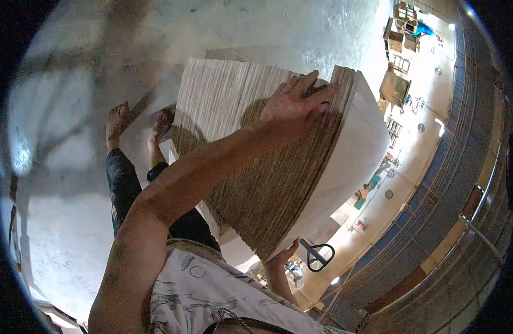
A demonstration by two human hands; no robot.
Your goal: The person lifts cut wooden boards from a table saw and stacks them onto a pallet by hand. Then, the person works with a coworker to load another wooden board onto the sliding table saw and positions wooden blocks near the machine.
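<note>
A thick stack of thin boards (256, 195) stands in front of me, with pale top edges, rough brown side edges and a smooth whitish outer face. Whether they are plywood or cardboard I cannot tell. My left hand (295, 106) lies across the edges close to the outer face, its fingers bent over them beside a dark gap and its thumb apart. Low on the near corner, my right hand (281, 261) grips the stack, partly hidden behind it, with its thumb on the outer face. Beside that thumb is a black looped metal piece (319, 257); whether I hold it is unclear.
My bare feet (117, 117) stand on the grey concrete floor (62, 222) at the left. Beyond the stack, wooden furniture pieces (394, 89) and other goods line a bright hall. A dark ribbed roof (462, 150) curves along the right side.
</note>
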